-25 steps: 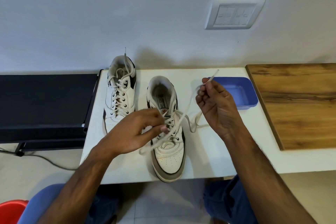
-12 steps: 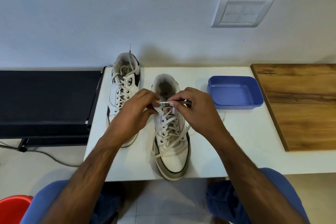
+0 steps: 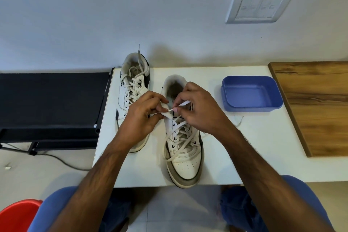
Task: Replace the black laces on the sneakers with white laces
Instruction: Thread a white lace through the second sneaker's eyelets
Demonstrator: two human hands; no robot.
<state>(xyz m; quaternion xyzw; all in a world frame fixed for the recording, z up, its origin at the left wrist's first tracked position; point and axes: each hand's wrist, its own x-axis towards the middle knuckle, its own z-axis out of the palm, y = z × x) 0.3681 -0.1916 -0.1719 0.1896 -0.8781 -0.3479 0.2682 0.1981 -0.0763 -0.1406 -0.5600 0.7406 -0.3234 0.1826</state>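
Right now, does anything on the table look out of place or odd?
Slightly. The nearer sneaker pokes its toe past the table edge, and a lace end on the far sneaker sticks straight up at the heel. The blue tray looks empty.

Both forearms are bare from the bottom edge of the frame up to the wrists, with no sleeves, watch or rings showing. The left hand and right hand have short, trimmed nails on the fingers. Blue trousers cover both knees at the lower left and lower right of the frame.
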